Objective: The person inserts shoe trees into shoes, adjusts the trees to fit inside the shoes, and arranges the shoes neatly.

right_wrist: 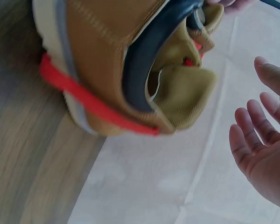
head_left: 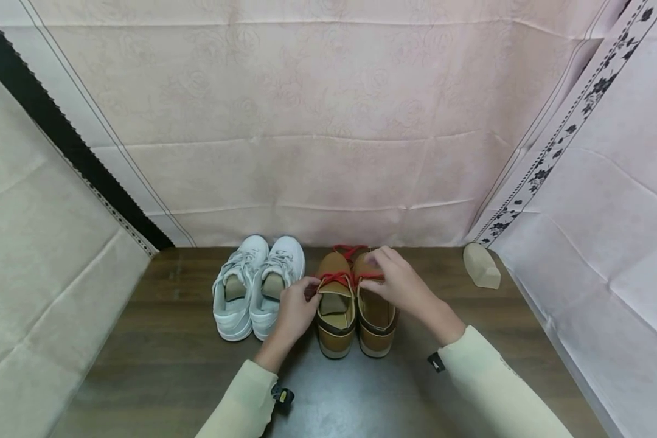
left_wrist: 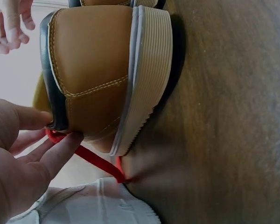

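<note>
A pair of brown shoes with red laces stands side by side on the wooden floor, toes to the back. My left hand (head_left: 295, 307) pinches the left brown shoe (head_left: 334, 344) at its lacing edge, where the red shoelace (left_wrist: 100, 163) comes out under the fingers. A beige insert (head_left: 334, 303) sits inside that shoe. Over the front of the right brown shoe (head_left: 376, 344) is my right hand (head_left: 399, 283); in the right wrist view its fingers (right_wrist: 254, 123) are loosely spread, hold nothing and stand apart from the shoe.
A pair of white shoes (head_left: 232, 322) with beige inserts stands close to the left of the brown pair. At the back right corner lies a beige block (head_left: 482, 266). Pale patterned cloth (head_left: 328, 182) rises behind the shoes and along both sides.
</note>
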### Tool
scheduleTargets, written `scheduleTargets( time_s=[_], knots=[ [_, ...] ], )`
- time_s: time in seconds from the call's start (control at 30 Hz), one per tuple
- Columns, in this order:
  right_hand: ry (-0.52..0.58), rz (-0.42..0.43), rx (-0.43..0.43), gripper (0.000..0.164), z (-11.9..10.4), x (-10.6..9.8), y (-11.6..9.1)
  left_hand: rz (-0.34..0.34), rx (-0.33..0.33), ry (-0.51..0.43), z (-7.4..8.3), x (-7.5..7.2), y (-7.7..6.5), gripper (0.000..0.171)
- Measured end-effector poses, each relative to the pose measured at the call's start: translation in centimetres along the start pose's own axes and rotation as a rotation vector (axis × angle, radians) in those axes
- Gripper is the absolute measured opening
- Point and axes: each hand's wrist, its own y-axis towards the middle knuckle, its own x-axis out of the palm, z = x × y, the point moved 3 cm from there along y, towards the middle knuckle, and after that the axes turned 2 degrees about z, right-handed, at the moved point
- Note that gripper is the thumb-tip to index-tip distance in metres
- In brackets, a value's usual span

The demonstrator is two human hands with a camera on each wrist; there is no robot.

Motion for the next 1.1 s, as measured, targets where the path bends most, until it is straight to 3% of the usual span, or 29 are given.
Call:
scheduleTargets(
  time_s=[0.27,0.43,0.63,0.77,0.87,1.1],
  knots=[
    [-0.044,0.073,0.007,0.045,2.9,-1.7,-2.0,-0.053,0.003,0.056,1.1,-0.7,-0.2,0.031],
    [-0.028,0.142,0.011,0.046,4.7,-2.3,-3.3,-0.039,0.033,0.133,2.3,-1.3,-0.5,0.036],
    [-0.033,0.267,-0.001,0.049,6.8,-2.3,-4.9,-0.024,0.079,0.147,4.3,-1.7,-0.5,0.041],
    [-0.005,0.281,0.067,0.050,8.6,-2.4,-5.8,-0.013,0.147,0.090,5.6,-1.4,-0.3,0.041],
    [0.021,0.285,0.122,0.051,10.3,-2.6,-6.4,-0.029,0.177,-0.002,6.2,-1.0,-0.1,0.040],
    [0.070,0.266,0.232,0.053,14.3,-3.2,-8.1,-0.108,0.143,-0.160,7.1,0.2,0.5,0.038]
  ],
)
